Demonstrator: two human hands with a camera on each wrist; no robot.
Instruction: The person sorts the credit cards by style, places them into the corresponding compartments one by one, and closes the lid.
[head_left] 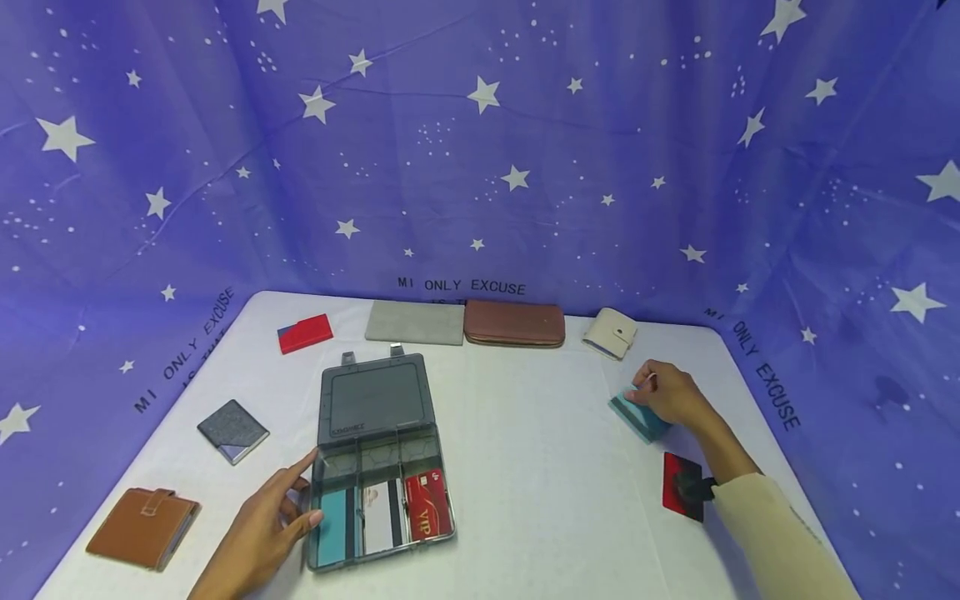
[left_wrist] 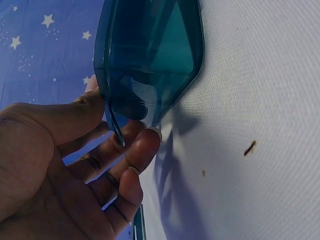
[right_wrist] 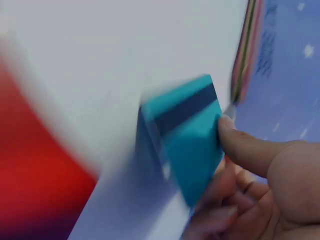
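My left hand (head_left: 262, 521) holds the left side of a clear grey plastic storage box (head_left: 378, 546), with the thumb near the front and a finger by the hinge. In the left wrist view the fingers curl at the box's edge (left_wrist: 150, 55). The lid (head_left: 378, 396) lies folded back. Inside, separate compartments hold a blue card (head_left: 333, 525), a white card (head_left: 382, 512) and a red VIP card (head_left: 429, 504). Over on the right, my right hand (head_left: 671, 392) pinches a blue card (right_wrist: 192, 132) with a dark stripe, tilted up from the table. The fingers partly cover it.
A red and black card (head_left: 682, 487) lies under the right forearm. Along the back are a red card holder (head_left: 305, 333), a grey wallet (head_left: 415, 322), a brown zip wallet (head_left: 514, 323) and a cream wallet (head_left: 611, 332). A grey card holder (head_left: 232, 430) and brown wallet (head_left: 142, 527) lie left.
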